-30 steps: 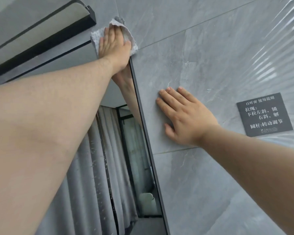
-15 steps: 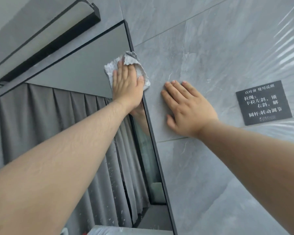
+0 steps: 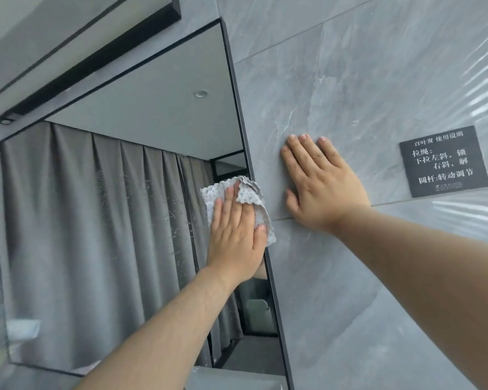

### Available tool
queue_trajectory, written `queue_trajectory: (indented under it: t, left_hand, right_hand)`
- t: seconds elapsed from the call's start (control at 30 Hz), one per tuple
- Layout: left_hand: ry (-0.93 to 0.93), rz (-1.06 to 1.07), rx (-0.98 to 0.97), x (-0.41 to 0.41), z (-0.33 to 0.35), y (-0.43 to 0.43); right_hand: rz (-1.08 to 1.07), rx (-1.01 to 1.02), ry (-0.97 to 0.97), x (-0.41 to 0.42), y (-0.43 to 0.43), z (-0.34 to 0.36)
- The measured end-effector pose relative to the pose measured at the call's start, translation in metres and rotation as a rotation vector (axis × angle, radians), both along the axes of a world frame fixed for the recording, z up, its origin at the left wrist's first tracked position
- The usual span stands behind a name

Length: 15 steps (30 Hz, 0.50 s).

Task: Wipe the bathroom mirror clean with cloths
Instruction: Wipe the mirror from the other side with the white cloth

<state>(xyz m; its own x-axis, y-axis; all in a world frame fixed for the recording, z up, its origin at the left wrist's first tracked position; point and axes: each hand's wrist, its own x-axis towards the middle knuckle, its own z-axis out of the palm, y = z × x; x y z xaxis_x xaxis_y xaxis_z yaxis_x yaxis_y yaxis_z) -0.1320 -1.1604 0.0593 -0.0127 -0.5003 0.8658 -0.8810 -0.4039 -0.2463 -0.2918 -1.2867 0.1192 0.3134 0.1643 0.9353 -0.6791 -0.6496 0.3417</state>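
A black-framed bathroom mirror (image 3: 102, 209) fills the left of the view and reflects grey curtains and a ceiling. My left hand (image 3: 234, 237) presses a grey speckled cloth (image 3: 248, 194) flat against the glass at the mirror's right edge, about halfway down. The cloth's right side laps over the frame onto the wall. My right hand (image 3: 321, 184) lies flat on the grey tiled wall just right of the frame, fingers spread, holding nothing.
A black light bar (image 3: 90, 63) runs above the mirror. A black instruction plaque (image 3: 444, 164) with white writing is fixed to the grey wall tiles (image 3: 350, 80) right of my right hand. Bright striped reflections cross the wall at far right.
My left hand has slid the cloth down the mirror's right edge from the top corner to about mid-height. The right hand has stayed flat on the wall.
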Motion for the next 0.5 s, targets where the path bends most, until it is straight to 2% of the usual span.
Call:
queue_trajectory:
  t: [0.1,0.3,0.4,0.5]
  left_hand:
    - [-0.003,-0.013,-0.025,-0.002,0.027,0.002]
    - [0.178,0.068,-0.162,-0.02,0.154,-0.01]
    - [0.179,0.075,-0.175,-0.019,0.167,-0.012]
    - [0.195,0.078,-0.167,-0.019,0.147,-0.01]
  right_hand:
    - [0.0,-0.003,-0.002,0.002,0.002,0.0]
    - [-0.047,0.024,-0.005,0.003,0.001,-0.01]
    - [-0.041,0.02,-0.009,0.002,0.002,-0.023]
    - [-0.03,0.003,-0.012,0.002,0.001,-0.036]
